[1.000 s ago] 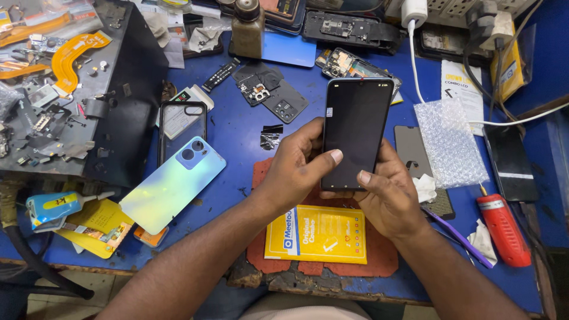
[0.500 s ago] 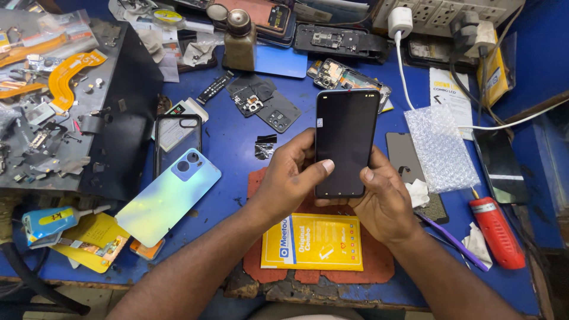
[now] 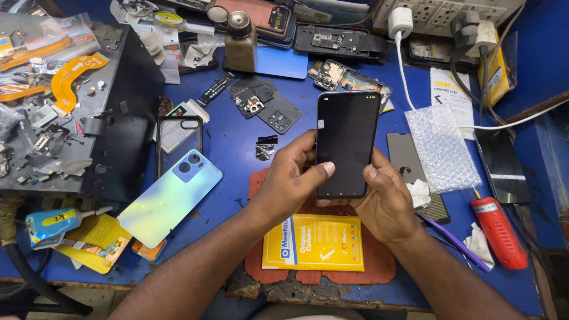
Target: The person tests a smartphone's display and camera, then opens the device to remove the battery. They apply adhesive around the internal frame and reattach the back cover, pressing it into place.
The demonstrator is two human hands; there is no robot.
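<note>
Phone [image 3: 347, 142], dark screen up, is held at centre frame above the red mat [image 3: 379, 261]: left hand [image 3: 290, 181] and right hand [image 3: 385, 201] clasped on its lower edges. Raised slightly nearer since a second ago; grip unchanged.

1. Dark phone screen [image 3: 347, 142], tall black rectangle, upright above the desk's centre.
2. Yellow flat package [image 3: 314, 243] with a blue corner, lying just below it.
3. Bubble-wrap pouch [image 3: 441, 145], clear, to the right.
4. White leaflet [image 3: 448, 89] just behind the pouch.
</note>
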